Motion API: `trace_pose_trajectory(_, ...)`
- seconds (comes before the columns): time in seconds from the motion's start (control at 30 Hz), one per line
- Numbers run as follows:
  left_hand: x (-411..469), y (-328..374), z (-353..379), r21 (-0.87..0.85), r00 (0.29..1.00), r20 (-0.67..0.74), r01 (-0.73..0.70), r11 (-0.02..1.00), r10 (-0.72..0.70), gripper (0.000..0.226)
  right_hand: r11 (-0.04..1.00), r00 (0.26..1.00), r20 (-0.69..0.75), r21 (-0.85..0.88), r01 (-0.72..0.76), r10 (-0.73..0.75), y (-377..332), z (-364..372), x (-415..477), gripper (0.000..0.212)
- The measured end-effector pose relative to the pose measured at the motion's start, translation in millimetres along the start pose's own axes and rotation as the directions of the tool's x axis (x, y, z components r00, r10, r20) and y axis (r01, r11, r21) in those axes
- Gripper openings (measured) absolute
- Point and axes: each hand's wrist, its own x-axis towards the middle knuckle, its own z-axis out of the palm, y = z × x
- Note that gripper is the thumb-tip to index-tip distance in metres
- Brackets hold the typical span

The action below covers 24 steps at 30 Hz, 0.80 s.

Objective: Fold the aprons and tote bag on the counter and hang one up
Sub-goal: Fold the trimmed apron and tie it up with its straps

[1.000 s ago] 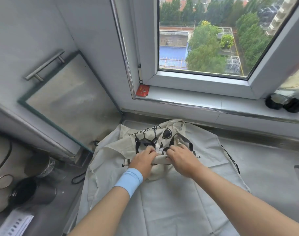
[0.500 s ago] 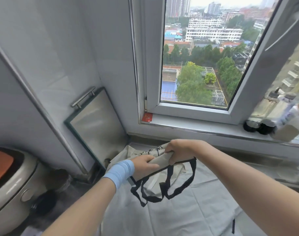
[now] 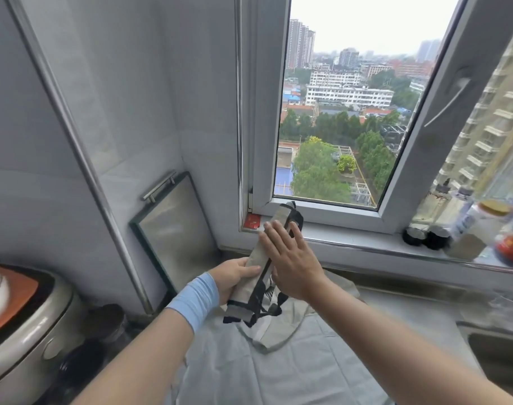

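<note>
— What's on the bench (image 3: pixel 395 311) right now?

— A pale apron (image 3: pixel 278 369) is spread flat over most of the middle, running off the near edge. A second cream cloth (image 3: pixel 290 323) lies rumpled on top of it, towards the back.

— And over on the left?

— A rice cooker (image 3: pixel 24 331) with its lid up, a couple of dark cups (image 3: pixel 103 320) beside it, and a steel board (image 3: pixel 173 232) stood on edge, leaning against the wall.

— The right side?

— A sink (image 3: pixel 500 349) is set into the bench there, mostly out of sight.
</note>
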Motion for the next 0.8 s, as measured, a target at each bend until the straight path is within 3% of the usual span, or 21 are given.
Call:
trace_pose_trajectory(0.1, -11.2, 6.9, 4.5, -0.037, 0.997, 0.068, -0.03, 0.999, 0.033, 0.02, 0.992, 0.987, -0.112, -0.039, -0.118, 0.113, -8.1, -8.0, 11.8, 0.058)
trace_pose_trajectory(0.27, -30.6, 8.8, -0.6, 0.014, 0.991, 0.132, -0.04, 0.999, 0.038, 0.041, 1.0, 0.959, -0.281, 0.011, -0.022, 0.024, -0.8, -21.4, 24.5, 0.049)
trace_pose_trajectory(0.33, -34.4, 8.9, -4.8, 0.023, 0.992, 0.123, -0.043, 0.999, 0.04, 0.046, 0.994, 0.955, -0.293, 0.102, -0.024, 0.053, -0.2, -29.8, 28.3, 0.043)
trace_pose_trajectory(0.4, -37.1, 11.6, -5.4, 0.034, 0.993, 0.093, -0.081, 0.996, 0.077, 0.047, 0.961, 0.962, -0.22, 0.258, -0.102, 0.162, -4.4, -43.4, 31.2, 0.042)
trace_pose_trajectory(0.47, -39.6, 15.1, -6.6, 0.107, 0.99, 0.022, -0.139, 0.984, 0.138, 0.047, 0.898, 0.972, -0.052, 0.396, -0.192, 0.231, -8.2, -58.5, 36.3, 0.044)
trace_pose_trajectory(0.6, -41.1, 21.2, -12.5, 0.418, 0.961, -0.155, -0.146, 0.897, 0.228, 0.072, 0.736, 0.947, 0.254, 0.599, -0.315, 0.198, -3.5, -80.6, 50.4, 0.043)
trace_pose_trajectory(0.67, -43.9, 25.1, -12.1, 0.356, 0.965, -0.096, -0.196, 0.914, 0.244, 0.077, 0.644, 0.936, 0.323, 0.689, -0.333, 0.138, -2.6, -90.2, 57.7, 0.038)
trace_pose_trajectory(0.8, -45.1, 35.6, -8.0, 0.196, 0.951, 0.071, -0.308, 0.931, 0.3, 0.056, 0.415, 0.887, 0.448, 0.79, -0.451, 0.111, 0.0, -106.6, 75.6, 0.03)
